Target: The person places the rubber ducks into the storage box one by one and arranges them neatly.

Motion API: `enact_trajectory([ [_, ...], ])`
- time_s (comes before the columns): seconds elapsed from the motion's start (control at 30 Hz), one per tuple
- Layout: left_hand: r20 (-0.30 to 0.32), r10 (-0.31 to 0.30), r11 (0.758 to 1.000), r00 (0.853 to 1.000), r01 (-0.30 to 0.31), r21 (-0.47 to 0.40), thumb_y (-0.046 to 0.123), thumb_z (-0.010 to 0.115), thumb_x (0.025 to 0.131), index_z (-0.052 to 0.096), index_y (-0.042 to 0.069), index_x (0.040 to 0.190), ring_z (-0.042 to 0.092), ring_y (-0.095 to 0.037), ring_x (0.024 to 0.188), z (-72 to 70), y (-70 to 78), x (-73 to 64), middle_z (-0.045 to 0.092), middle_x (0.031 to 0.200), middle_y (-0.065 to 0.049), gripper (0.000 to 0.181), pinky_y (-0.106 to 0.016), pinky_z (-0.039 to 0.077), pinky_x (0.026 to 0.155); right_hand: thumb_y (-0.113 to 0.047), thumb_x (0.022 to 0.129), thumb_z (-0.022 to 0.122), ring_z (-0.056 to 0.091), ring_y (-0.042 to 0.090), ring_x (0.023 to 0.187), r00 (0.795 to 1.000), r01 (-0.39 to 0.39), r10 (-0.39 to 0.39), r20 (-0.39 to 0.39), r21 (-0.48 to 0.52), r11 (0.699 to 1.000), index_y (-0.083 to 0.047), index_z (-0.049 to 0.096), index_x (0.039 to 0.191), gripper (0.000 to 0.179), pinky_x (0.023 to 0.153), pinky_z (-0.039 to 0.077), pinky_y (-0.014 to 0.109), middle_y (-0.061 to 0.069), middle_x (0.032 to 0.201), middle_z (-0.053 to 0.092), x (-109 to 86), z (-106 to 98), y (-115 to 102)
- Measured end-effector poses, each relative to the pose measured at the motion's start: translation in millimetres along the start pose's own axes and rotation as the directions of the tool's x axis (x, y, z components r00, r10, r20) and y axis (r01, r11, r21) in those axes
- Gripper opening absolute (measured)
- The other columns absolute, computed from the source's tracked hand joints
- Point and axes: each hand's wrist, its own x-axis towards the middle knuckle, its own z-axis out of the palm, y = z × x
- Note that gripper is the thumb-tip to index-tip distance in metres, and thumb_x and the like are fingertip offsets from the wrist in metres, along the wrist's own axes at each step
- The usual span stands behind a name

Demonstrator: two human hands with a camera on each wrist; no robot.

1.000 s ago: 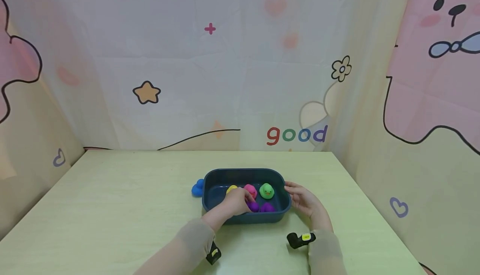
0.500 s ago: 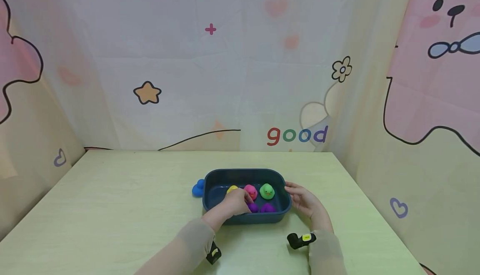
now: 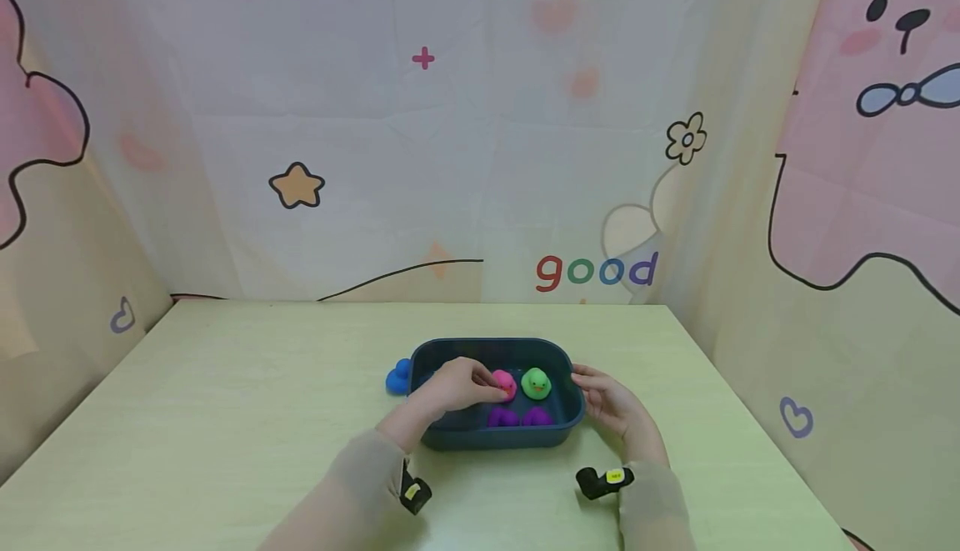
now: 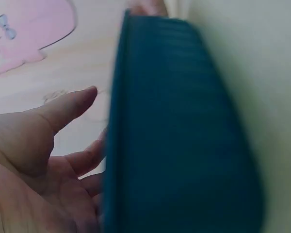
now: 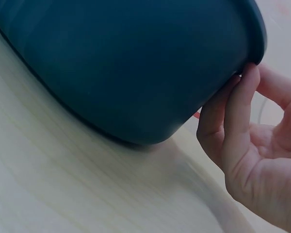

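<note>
My left hand reaches over the dark blue plastic tub. Its thumb and fingertips are at a pink toy duck; in the left wrist view the thumb stands apart from the fingers, whose tips the tub hides. To the right of the pink duck sits a green toy duck. Two purple ducks, a left purple duck and a right purple duck, lie along the near wall. My right hand holds the tub's right end, bent fingertips at the rim in the right wrist view.
A blue toy duck lies outside the tub by its left end. The pale wooden table has a printed cloth backdrop at its back and sides. Black wrist cameras are strapped to both sleeves.
My left hand has left the left purple duck, moving up and left to the pink duck. It now covers where the yellow duck was visible. The right hand stays at the tub's end.
</note>
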Motion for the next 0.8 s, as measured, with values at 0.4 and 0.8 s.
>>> enact_trajectory([
  [0.4,-0.084,0.095,0.985,0.992,-0.106,-0.139,0.022,0.065,0.094,0.061,0.003,0.126,0.058,-0.033,0.119,-71.1,-31.8,-2.4,0.063,0.128,-0.016,0.037,-0.047,0.047,0.103,-0.004,0.103,0.035,0.066,0.002,0.074,1.000,0.015,-0.015,-0.024,0.009,1.000,-0.001,0.030,0.133,0.030,0.069,0.055,0.014,-0.003,0.094,0.067,9.4,-11.8,9.3],
  [0.8,-0.158,0.053,0.969,0.986,-0.089,-0.231,0.030,0.063,0.096,0.053,0.003,0.136,0.054,-0.034,0.126,-102.2,-87.6,0.0,0.058,0.136,-0.018,0.049,-0.049,0.044,0.105,-0.004,0.103,0.038,0.066,0.002,0.075,1.000,0.018,-0.018,-0.022,0.005,1.000,0.000,0.028,0.136,0.034,0.070,0.055,0.014,-0.003,0.095,0.067,10.0,-13.3,11.9],
])
